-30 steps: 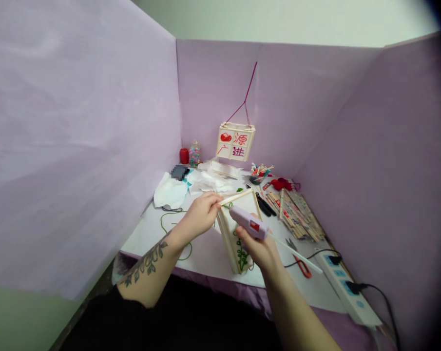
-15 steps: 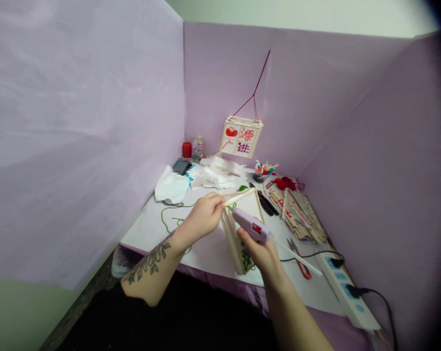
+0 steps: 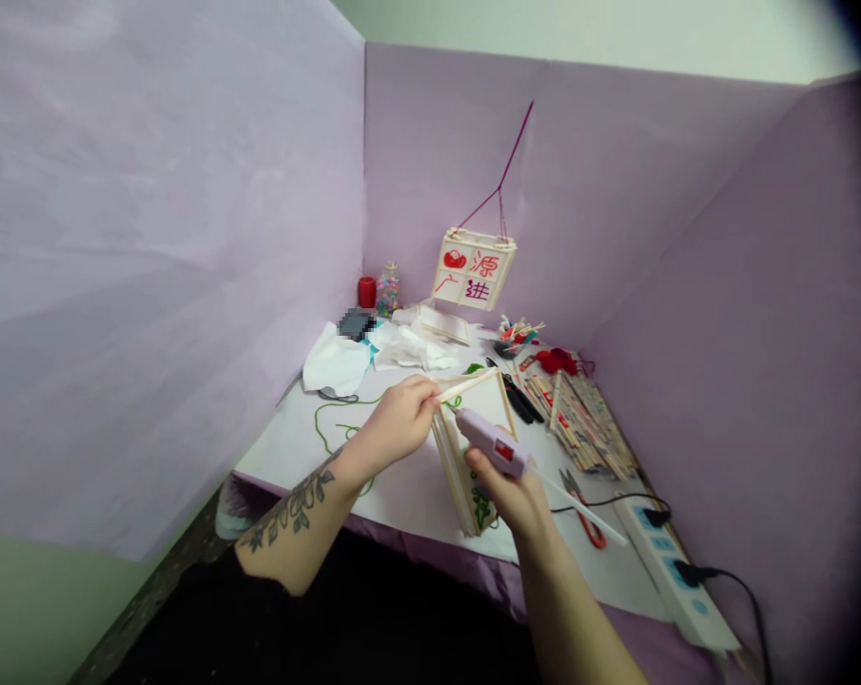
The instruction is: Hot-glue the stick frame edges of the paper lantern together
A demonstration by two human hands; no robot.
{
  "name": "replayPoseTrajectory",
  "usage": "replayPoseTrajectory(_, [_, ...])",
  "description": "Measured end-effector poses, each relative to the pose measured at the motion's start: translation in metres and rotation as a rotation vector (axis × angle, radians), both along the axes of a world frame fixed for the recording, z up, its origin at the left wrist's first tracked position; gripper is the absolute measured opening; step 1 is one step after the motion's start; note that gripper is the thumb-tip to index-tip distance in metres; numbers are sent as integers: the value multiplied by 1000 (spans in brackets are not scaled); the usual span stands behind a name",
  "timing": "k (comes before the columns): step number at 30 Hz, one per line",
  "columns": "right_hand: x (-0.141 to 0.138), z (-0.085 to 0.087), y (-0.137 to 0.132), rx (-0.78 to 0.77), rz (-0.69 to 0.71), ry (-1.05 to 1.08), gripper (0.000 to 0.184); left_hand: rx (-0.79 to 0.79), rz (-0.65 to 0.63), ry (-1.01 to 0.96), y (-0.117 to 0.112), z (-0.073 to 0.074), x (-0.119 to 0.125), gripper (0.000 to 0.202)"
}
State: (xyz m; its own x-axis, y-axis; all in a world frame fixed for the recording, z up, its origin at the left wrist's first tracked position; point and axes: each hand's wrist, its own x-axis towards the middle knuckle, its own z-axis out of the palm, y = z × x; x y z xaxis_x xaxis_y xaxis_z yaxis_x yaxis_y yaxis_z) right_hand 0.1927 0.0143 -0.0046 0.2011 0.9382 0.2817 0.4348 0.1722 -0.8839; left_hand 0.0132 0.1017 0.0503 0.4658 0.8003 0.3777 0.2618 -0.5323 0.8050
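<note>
My left hand (image 3: 400, 420) is closed in a pinch on the near end of a thin wooden stick (image 3: 468, 382), which lies along the top edge of a wooden-stick frame box (image 3: 473, 457) with white panels and a green leaf drawing. My right hand (image 3: 510, 491) grips a lilac hot glue gun (image 3: 488, 440), whose nozzle points left at the box's upper corner beside my left fingers. A white glue stick (image 3: 579, 504) juts out of the back of the gun to the right.
A white power strip (image 3: 676, 585) with black plugs lies at the right. Red-handled scissors (image 3: 585, 509), a pile of wooden sticks (image 3: 579, 414), red yarn (image 3: 555, 360), white paper scraps (image 3: 408, 350), a red spool (image 3: 366, 291), a bead jar (image 3: 387, 290) and a hanging stick sign (image 3: 474, 269) surround the table; lilac walls enclose it.
The view shifted slightly, so the scene sits a little lower and to the right than a second ago. Both hands keep their grips and stay at the box's corner.
</note>
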Motion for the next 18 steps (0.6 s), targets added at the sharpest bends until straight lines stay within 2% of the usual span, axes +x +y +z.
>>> replayPoseTrajectory(3, [1,-2,0,0,20,27,33,3,-4,17,1,-1,0,24])
replayPoseTrajectory(8, [1,-3,1,28,-36,-11,31,13,-1,49,2,-2,-1,25])
replayPoseTrajectory(11, [1,0,1,32,-26,-38,32,26,1,54,2,-3,-1,26])
replayPoseTrajectory(15, [4,5,-1,14,52,-21,34,32,11,72,2,-4,-1,26])
replayPoseTrajectory(18, [5,7,-4,-16,16,12,35,30,9,90,2,-3,-1,25])
